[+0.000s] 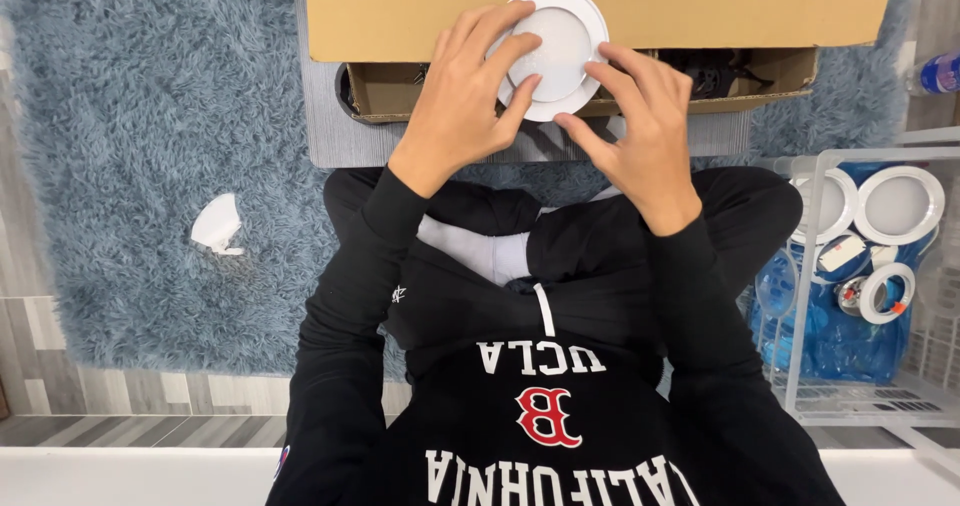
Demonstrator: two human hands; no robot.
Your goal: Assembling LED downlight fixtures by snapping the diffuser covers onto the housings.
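Sitting cross-legged on a shaggy blue-grey rug (130, 116), the person in a dark hooded top is holding a round white recessed light fixture (553, 48) between both hands, above the lap and in front of an open cardboard box (450, 26). The left hand (462, 96) is spreading over the disc's left face, fingers pressing flat and clamped on its rim; the right hand (640, 131) is pinching the lower right edge with thumb and forefinger, the remaining fingers standing loose. In my judgement, even pressure from both sides and a level disc are serving the grip best, as the smooth rim is likely slipping easily. To the person's right, a clear plastic bin (815, 276) is holding similar white round fixtures on blue wrapping. A small white scrap (216, 224) is lying on the rug to the left. Beyond, the box's flaps are standing open.
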